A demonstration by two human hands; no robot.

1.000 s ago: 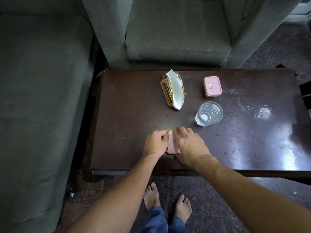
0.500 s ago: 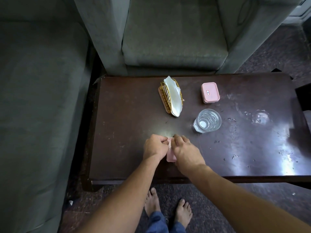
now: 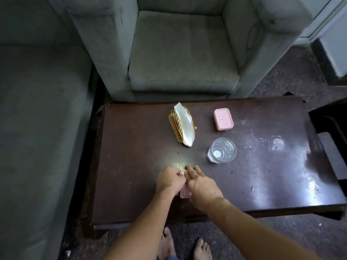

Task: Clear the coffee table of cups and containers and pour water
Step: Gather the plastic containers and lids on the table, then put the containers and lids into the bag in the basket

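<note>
Lengthwise the pink container (image 3: 185, 193) points away, left hand (image 3: 170, 180) gripping, right hand (image 3: 201, 186) flat atop.

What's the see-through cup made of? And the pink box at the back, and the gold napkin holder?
The cup looks like clear glass: see-through and shiny, though hard plastic is possible. The pink box looks like matte plastic, smooth with rounded corners. The gold holder seems thin metal wire, with open bars and a shiny finish.
</note>
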